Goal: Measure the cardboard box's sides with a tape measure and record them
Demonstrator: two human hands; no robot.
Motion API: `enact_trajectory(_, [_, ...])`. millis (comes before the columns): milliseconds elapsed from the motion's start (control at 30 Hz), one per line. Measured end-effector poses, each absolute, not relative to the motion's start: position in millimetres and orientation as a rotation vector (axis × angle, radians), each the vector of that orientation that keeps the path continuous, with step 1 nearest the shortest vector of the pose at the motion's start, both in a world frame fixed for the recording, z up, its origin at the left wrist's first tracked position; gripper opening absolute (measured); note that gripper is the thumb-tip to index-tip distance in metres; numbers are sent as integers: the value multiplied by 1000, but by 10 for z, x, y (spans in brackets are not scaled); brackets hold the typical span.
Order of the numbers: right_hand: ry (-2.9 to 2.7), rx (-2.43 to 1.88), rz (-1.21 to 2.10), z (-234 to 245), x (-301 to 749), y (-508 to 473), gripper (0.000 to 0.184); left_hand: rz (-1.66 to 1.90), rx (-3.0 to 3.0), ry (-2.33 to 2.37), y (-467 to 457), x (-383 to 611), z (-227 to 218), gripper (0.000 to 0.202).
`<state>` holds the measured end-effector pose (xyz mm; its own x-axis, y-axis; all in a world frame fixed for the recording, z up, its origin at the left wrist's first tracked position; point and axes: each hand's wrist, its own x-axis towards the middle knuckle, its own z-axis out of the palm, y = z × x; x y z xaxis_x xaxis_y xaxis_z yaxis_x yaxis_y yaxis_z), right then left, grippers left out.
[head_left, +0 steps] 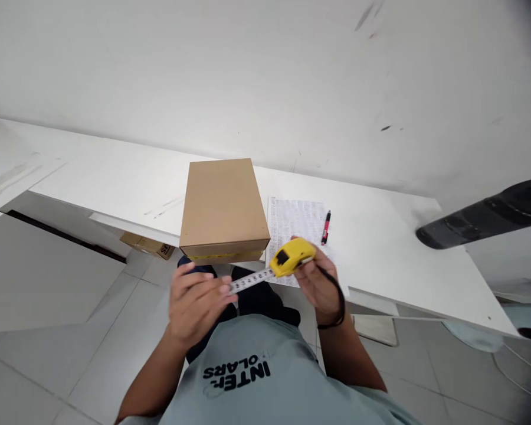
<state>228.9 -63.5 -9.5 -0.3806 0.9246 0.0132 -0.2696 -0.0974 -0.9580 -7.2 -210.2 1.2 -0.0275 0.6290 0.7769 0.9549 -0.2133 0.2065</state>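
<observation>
My right hand (315,281) grips a yellow tape measure (291,256) in front of my chest, its black wrist strap looped round my wrist. A short length of white tape blade (251,281) runs out to the left. My left hand (197,301) pinches the blade's end, fingers closed on it. Just beyond both hands a closed brown cardboard box (223,206) sits on the white table (124,177), at its near edge. Neither hand touches the box.
A printed paper sheet (294,221) lies right of the box with a red and black pen (326,227) on it. A small cardboard box (148,244) sits on the tiled floor under the table. A dark curved object (487,213) juts in from the right. White wall behind.
</observation>
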Motion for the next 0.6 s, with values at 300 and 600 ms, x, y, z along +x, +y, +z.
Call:
enact_trajectory(300, [-941,-689,2098,-552,2175,-1008,59,-1596,-1925,-1663,-1541,438,-482,42])
enact_trajectory(600, [-1895,-667,1899,-479,2793,-543,40,-1979,-2607,-2092,-1191,831,-386,56])
